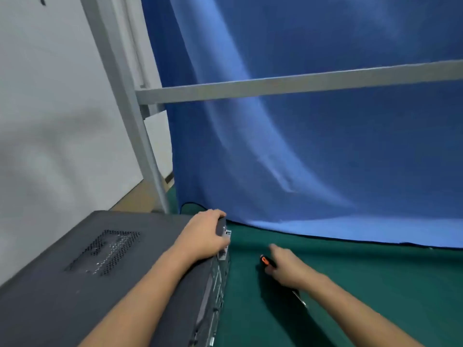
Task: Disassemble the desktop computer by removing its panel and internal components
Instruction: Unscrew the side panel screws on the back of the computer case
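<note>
A dark grey desktop computer case lies on its side at the lower left, its side panel with a perforated vent facing up. My left hand grips the case's far right corner at the rear edge, fingers curled over it. My right hand hovers over the green table surface to the right of the case and holds a screwdriver with an orange and black handle; its metal shaft points back toward me. The image is blurred.
A green cloth covers the table. A blue curtain hangs behind it, crossed by a grey metal bar. A grey post and a white wall stand at the left. A black cable loops at the curtain's foot.
</note>
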